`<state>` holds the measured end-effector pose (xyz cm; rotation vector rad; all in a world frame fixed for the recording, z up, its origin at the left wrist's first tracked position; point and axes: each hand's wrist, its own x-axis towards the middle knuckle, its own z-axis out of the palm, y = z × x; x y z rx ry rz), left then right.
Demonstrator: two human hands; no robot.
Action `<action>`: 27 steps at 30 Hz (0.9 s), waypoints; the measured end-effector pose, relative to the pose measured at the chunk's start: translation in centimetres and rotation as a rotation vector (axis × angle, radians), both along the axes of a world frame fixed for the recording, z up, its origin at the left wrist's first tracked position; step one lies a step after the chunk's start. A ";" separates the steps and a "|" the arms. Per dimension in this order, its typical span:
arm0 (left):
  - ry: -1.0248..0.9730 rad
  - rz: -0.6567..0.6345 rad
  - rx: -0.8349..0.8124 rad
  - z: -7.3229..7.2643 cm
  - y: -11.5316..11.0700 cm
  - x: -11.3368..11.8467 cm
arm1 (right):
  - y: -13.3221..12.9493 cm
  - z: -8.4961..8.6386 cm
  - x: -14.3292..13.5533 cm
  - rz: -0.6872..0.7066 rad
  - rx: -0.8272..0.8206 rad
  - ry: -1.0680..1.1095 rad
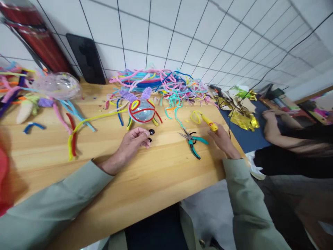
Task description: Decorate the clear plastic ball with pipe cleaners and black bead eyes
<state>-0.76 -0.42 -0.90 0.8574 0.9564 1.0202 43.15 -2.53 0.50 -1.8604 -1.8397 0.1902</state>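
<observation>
My left hand [135, 140] pinches a shiny black disc [152, 132] between thumb and finger. A second small black piece [150, 140] shows just below, by the lower fingers. Right behind that hand sits a clear plastic ball [143, 111] trimmed with red and yellow pipe cleaners, with two purple coiled ears [146, 93] on top. My right hand [222, 139] is closed round a yellow glue gun [209, 122], its tip pointing toward the back left. Between the hands lie teal-handled pliers [194, 141], jaws apart, beside a loop of yellow pipe cleaner [195, 117].
Heaped pipe cleaners [166, 81] line the wall. At left are another clear plastic form [57, 85], a phone [85, 59] and a red flask [39, 38]. Gold foil [241, 118] lies at right, near a black cord [275, 64] and another person's arm [283, 135].
</observation>
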 end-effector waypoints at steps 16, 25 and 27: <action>-0.185 -0.093 0.031 4.2 -2.5 0.3 | -3.3 3.7 -16.0 0.263 -0.030 0.614; -0.354 -0.191 -0.080 6.2 -3.3 0.3 | -1.5 4.4 -23.0 0.428 -0.076 0.893; -0.381 -0.211 -0.113 6.3 -3.3 0.3 | -1.4 4.4 -23.2 0.447 -0.043 0.845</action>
